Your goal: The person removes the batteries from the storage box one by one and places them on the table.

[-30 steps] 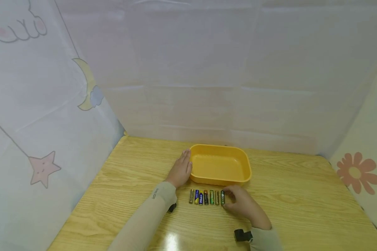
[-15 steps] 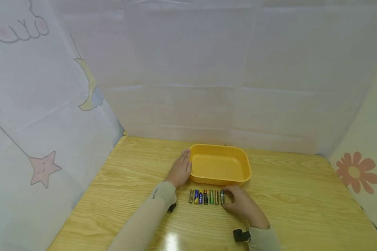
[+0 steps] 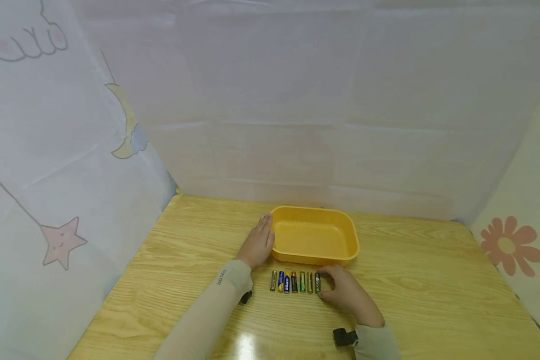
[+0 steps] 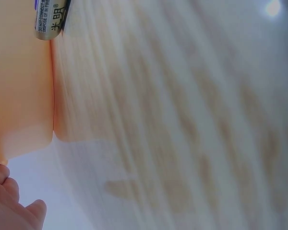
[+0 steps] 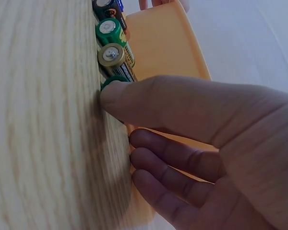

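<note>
Several AA-style batteries (image 3: 294, 282) lie side by side in a row on the table, in gold, blue, black and green casings. At the row's right end, my right hand (image 3: 345, 292) pinches a dark green battery (image 3: 317, 283) lengthwise, thumb on its near end. In the right wrist view the thumb covers most of that battery; a gold battery (image 5: 111, 55) lies beside it. My left hand (image 3: 257, 244), fingers straight, rests against the left side of a yellow plastic basin (image 3: 315, 237) behind the row. A gold battery (image 4: 50, 21) shows in the left wrist view.
The wood-grain table (image 3: 432, 280) extends to both sides and toward the front. White sheets with printed drawings (image 3: 270, 100) enclose its back and sides. A black wrist camera (image 3: 344, 337) sits at the right cuff.
</note>
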`<state>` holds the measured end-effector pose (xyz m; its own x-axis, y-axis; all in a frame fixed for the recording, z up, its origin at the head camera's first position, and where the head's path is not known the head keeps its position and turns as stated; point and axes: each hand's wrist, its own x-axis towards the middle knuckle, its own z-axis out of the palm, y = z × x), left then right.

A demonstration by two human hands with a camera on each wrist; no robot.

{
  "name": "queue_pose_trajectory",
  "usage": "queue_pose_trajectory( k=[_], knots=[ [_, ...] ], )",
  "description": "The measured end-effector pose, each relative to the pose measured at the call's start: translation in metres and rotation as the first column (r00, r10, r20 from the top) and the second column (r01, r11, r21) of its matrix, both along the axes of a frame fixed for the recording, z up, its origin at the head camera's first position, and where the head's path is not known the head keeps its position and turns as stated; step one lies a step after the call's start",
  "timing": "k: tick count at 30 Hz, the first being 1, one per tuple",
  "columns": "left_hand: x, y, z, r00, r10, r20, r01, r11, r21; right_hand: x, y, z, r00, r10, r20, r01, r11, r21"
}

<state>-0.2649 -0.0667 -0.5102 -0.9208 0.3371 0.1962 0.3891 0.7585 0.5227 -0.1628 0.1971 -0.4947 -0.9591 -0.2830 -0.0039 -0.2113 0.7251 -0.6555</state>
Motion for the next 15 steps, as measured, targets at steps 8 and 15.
queue_pose_trajectory(
  k=[8, 15],
  knots=[
    [-0.0009, 0.0003, -0.0010, 1.000, 0.002, 0.012, -0.002, 1.000, 0.000, -0.0011, 0.0004, -0.0034, 1.000, -0.004, -0.010, 0.004, 1.000, 0.006],
    [0.0008, 0.0005, 0.0008, 1.000, -0.004, -0.003, 0.004, 1.000, 0.017, -0.0020, 0.0007, -0.0062, 1.000, -0.013, 0.001, 0.013, 1.000, 0.005]
  ],
)
